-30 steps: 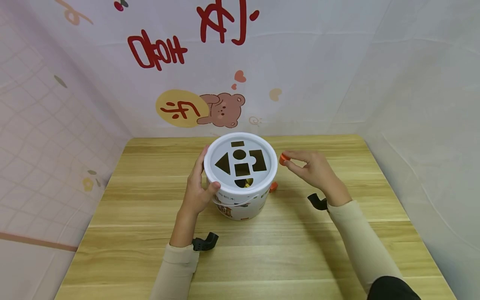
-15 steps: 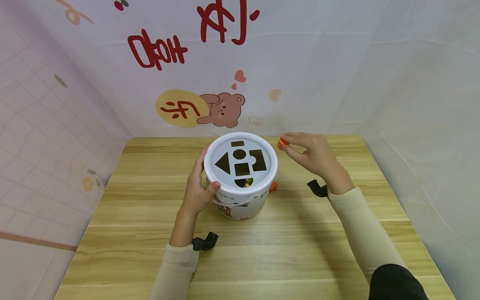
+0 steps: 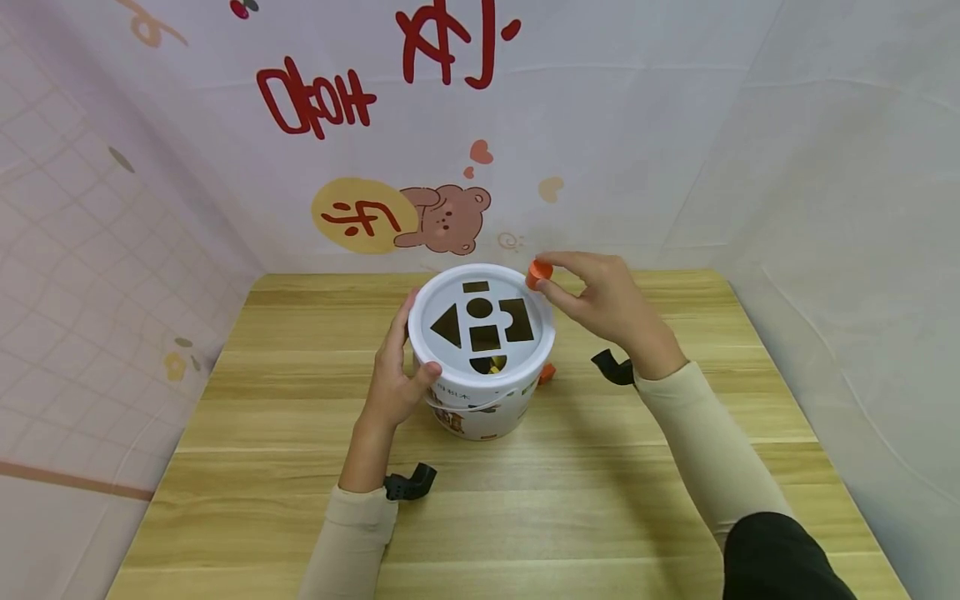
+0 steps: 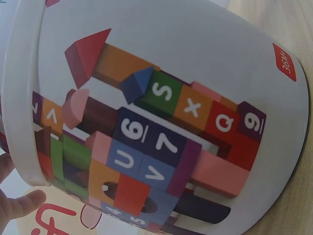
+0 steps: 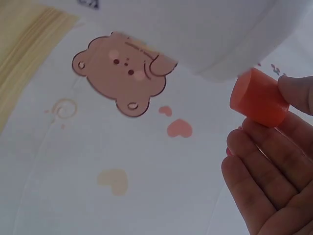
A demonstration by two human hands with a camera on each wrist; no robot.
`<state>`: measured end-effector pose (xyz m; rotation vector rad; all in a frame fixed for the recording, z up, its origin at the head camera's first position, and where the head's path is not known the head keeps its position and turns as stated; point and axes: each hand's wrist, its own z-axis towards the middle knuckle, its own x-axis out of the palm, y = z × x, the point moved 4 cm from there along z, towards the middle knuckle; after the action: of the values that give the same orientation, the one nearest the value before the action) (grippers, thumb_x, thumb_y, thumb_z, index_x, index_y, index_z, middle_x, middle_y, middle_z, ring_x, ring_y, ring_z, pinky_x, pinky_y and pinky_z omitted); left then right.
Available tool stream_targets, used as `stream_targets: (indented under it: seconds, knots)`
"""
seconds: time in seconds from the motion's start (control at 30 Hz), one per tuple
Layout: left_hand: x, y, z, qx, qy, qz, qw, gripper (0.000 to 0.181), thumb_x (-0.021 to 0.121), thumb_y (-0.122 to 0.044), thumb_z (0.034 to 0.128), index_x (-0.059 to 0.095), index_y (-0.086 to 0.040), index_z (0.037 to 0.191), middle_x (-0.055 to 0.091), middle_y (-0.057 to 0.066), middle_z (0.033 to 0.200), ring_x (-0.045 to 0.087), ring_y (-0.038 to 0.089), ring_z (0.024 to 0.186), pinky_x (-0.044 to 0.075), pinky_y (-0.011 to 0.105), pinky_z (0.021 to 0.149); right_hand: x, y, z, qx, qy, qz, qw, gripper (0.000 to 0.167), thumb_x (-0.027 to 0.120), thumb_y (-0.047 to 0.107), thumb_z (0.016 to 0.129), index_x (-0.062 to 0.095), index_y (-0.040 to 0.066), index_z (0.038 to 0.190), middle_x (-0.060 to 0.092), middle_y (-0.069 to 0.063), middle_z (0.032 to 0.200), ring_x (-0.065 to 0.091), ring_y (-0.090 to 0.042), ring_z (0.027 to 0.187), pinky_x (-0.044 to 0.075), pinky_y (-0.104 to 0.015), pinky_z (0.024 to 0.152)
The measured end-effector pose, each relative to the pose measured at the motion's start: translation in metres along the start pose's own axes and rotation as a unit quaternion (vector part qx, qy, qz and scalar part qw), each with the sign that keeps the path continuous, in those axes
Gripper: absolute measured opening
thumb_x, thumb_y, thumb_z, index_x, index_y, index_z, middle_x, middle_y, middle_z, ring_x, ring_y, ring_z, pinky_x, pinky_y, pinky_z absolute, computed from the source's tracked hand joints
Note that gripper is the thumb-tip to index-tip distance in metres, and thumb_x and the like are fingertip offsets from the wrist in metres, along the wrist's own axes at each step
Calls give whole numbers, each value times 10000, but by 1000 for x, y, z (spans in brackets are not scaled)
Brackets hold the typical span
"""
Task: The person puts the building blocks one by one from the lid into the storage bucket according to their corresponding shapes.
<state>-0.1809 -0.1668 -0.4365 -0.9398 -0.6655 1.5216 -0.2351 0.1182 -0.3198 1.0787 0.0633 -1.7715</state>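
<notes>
A white bucket [image 3: 491, 419] with printed building blocks on its side stands upright on the table. Its white lid [image 3: 447, 358] has several shaped cutouts, among them a triangle, a circle and a square. My left hand [image 3: 397, 375] grips the bucket's left side, thumb near the lid's rim. Between thumb and fingers my right hand [image 3: 603, 300] pinches an orange cylinder block [image 5: 259, 98], at the lid's far right edge in the head view. Whether the block touches the rim, I cannot tell. Another orange block [image 3: 547, 373] lies on the table, partly hidden behind the bucket's right side.
The wooden table [image 3: 300, 400] meets a white printed cloth backdrop [image 3: 622, 167] behind the bucket. Similar cloth rises at both sides. A thin white handle [image 3: 468, 409] hangs across the bucket's front. Something yellow shows through the half-round cutout.
My right hand has moved away from me, then left, carrying the orange cylinder block from beside the bucket to the lid's far right edge. The left hand and bucket have stayed in place.
</notes>
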Motion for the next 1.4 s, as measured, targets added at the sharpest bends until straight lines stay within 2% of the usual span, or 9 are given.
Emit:
stream_targets:
  seconds: [0.23,0.33,0.53,0.77,0.9,1.1,1.27,1.37,1.4]
  knots:
    - [1,1,0,-7,14,75,10000,1191,602,-878,830,288,-99,1674,406,34,1664,460,272,1457,335,632,1168,19,15,12,-50,432,288,9986,223,785,91,961,748,54,1178,776,-25,1085,720,-191,1037,570,-399,894]
    - [0,0,1,-35,24,105,9999,1146,596,-876,836,284,-173,1684,393,10,1673,442,255,1475,327,626,1177,26,21,16,-96,557,430,9975,209,781,109,971,744,78,1174,775,6,1067,715,-167,1016,566,-402,898]
    - [0,0,0,-82,53,76,9999,1162,595,-876,836,273,-153,1686,387,20,1676,435,263,1480,321,639,1177,43,26,19,-108,832,530,9951,208,775,124,980,738,71,1177,774,-38,1086,723,-195,978,585,-434,875]
    - [1,3,-2,-116,89,59,9999,1150,594,-876,838,264,-178,1690,392,15,1672,454,273,1462,334,634,1169,56,29,19,-292,986,632,9927,178,796,140,967,739,75,1122,754,-14,990,695,-147,881,588,-383,793]
    - [2,2,-2,-109,88,74,9999,1164,590,-880,837,272,-150,1686,399,4,1669,460,275,1460,342,635,1168,57,27,17,-260,1072,636,9919,252,816,175,954,733,44,1152,762,-50,1027,697,-174,898,588,-411,805]
    - [3,2,-1,-69,30,91,9999,1169,594,-882,831,288,-138,1680,398,16,1671,447,276,1473,329,636,1179,36,9,6,171,600,469,9969,386,832,146,929,723,-27,1257,758,-166,1197,716,-315,1134,545,-477,1000]
    - [2,3,-1,-30,20,91,10000,1171,598,-880,830,292,-131,1678,396,31,1672,441,278,1478,319,645,1177,19,-25,-25,1049,-10,391,9937,301,684,139,1040,720,-24,1291,730,-183,1281,658,-373,1256,484,-541,1085]
    - [1,2,-1,-29,15,130,9999,1170,590,-884,831,289,-135,1679,392,26,1674,434,274,1484,315,643,1181,20,-44,-48,1483,-38,242,9886,300,603,173,1090,723,-12,1292,732,-183,1275,670,-385,1221,491,-570,1065]
    - [1,2,-1,-30,8,137,9999,1173,589,-886,831,289,-132,1678,392,24,1674,435,273,1483,316,643,1182,23,-49,-55,1554,11,208,9876,304,606,182,1090,724,-14,1291,733,-185,1270,705,-385,1128,501,-574,1050]
